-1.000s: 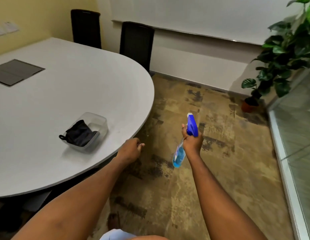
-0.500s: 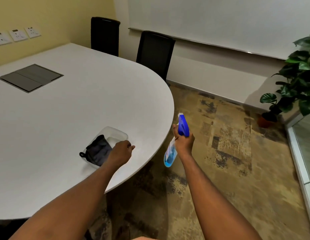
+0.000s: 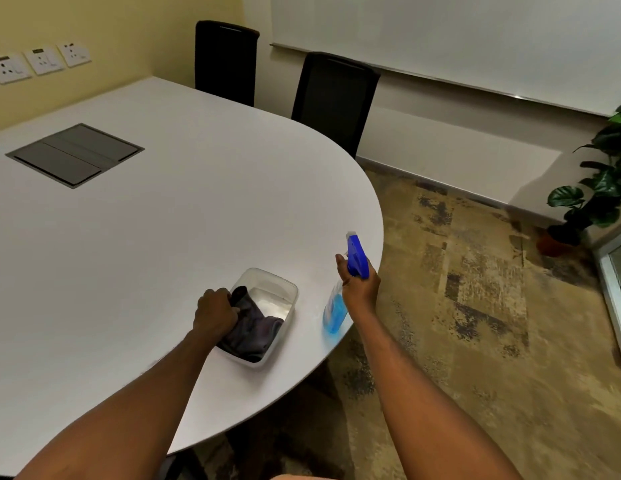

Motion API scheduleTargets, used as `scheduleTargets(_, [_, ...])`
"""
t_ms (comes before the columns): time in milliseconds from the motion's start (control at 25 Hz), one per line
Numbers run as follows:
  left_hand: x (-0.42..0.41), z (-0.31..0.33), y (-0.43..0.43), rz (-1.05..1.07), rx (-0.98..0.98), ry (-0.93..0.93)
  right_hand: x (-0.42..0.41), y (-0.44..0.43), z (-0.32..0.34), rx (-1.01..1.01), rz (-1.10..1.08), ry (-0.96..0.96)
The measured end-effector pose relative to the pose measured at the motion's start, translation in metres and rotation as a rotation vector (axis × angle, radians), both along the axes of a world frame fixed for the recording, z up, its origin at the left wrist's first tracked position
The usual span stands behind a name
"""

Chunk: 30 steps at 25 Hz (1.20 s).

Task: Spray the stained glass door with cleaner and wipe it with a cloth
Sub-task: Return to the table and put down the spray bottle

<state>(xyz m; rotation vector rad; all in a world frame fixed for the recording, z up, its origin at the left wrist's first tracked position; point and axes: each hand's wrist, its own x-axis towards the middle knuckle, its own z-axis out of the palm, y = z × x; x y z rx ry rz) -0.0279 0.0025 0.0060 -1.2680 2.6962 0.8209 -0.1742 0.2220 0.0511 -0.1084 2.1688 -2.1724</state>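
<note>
Head view, table: the white oval table (image 3: pixel 122 244) fills the left and centre of the frame.
Glass door: only a sliver of glass door (image 3: pixel 619 275) shows at the right edge; no spray or wipe marks can be made out.
Container: the clear tub (image 3: pixel 288 292) sits lower centre, near the table's edge.
Cloth: the dark cloth (image 3: pixel 257 332) lies inside the tub.
Left hand: the left hand (image 3: pixel 215 313) is closed on the cloth's near end.
Right hand: the right hand (image 3: pixel 361 284) is wrapped around the spray bottle (image 3: pixel 356 259), right of the tub.
Progress: both tools are nearly gathered; spraying and wiping appear left to do.
</note>
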Motion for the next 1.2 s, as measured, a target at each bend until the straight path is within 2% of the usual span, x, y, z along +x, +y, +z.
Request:
scheduleTargets(360, [-0.005,-0.007,-0.015,-0.036,0.078,-0.05,-0.003,-0.021,-0.016,0.036,-0.032,-0.032])
scheduleTargets(840, [-0.009,-0.015,-0.018,-0.071,0.025,-0.087,0.001,-0.03,-0.022,0.119,-0.059,-0.008])
scheduleTargets(920, [-0.01,-0.015,-0.019,-0.068,0.026,-0.073,0.004,-0.027,-0.022,0.232,-0.067,0.012])
scheduleTargets(1080, [-0.015,-0.016,-0.022,-0.051,0.035,-0.04,0.023,-0.014,-0.019,0.661,-0.174,-0.06])
scheduleTargets(1200, [-0.018,-0.018,-0.021,-0.055,0.034,-0.04,0.07,-0.01,-0.025,0.767,-0.165,-0.037])
